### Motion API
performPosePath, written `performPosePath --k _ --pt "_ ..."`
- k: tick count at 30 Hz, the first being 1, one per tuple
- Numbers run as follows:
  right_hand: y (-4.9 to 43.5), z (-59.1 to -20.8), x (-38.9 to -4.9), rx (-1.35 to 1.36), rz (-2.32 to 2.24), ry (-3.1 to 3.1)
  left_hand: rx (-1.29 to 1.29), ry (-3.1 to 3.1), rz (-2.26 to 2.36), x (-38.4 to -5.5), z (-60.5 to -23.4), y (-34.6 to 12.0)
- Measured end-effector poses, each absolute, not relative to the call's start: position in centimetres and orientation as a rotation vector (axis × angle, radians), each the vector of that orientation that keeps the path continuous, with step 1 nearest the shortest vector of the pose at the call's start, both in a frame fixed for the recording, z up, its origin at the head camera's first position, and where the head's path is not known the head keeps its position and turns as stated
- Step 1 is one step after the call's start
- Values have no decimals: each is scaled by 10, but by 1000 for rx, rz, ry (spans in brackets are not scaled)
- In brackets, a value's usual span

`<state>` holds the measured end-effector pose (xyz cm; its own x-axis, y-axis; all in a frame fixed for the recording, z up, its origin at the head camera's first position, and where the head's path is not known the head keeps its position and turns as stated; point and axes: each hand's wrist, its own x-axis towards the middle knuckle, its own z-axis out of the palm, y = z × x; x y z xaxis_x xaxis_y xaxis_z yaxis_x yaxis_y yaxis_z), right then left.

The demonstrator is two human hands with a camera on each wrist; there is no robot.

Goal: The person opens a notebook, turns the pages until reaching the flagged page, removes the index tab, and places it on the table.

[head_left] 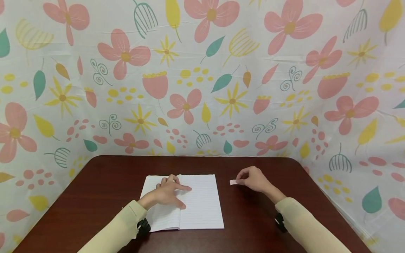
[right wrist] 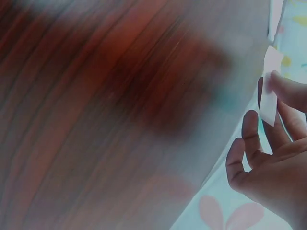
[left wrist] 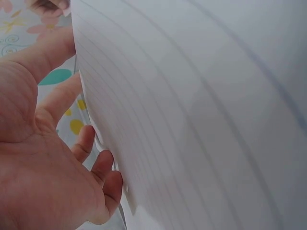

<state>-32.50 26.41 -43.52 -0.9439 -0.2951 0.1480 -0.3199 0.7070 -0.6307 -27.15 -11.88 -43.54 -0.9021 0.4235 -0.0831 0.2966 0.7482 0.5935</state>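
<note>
An open notebook with lined white pages lies on the table. My left hand rests across its fold, thumb and index finger spread over the pages. In the left wrist view the left hand touches the lined page, its last fingers slightly bent. To the right of the notebook, apart from it, my right hand pinches a small pale strip of paper. The right wrist view shows the thumb pressing this strip against the fingers; the other fingers of the right hand are bent loosely.
A dark reddish-brown wooden table carries the notebook. Behind and at both sides hangs a white cloth printed with flowers and leaves. Each wrist wears a black device, one by the left sleeve and one by the right sleeve.
</note>
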Motion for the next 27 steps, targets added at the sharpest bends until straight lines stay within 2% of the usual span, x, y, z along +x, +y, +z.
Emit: performPosePath --k 9,27 --pt "281 -433 -320 539 1079 -2937 572 2736 889 -273 -438 -119" --pt "280 -442 -322 537 1010 -2928 571 2732 883 -274 -438 -119"
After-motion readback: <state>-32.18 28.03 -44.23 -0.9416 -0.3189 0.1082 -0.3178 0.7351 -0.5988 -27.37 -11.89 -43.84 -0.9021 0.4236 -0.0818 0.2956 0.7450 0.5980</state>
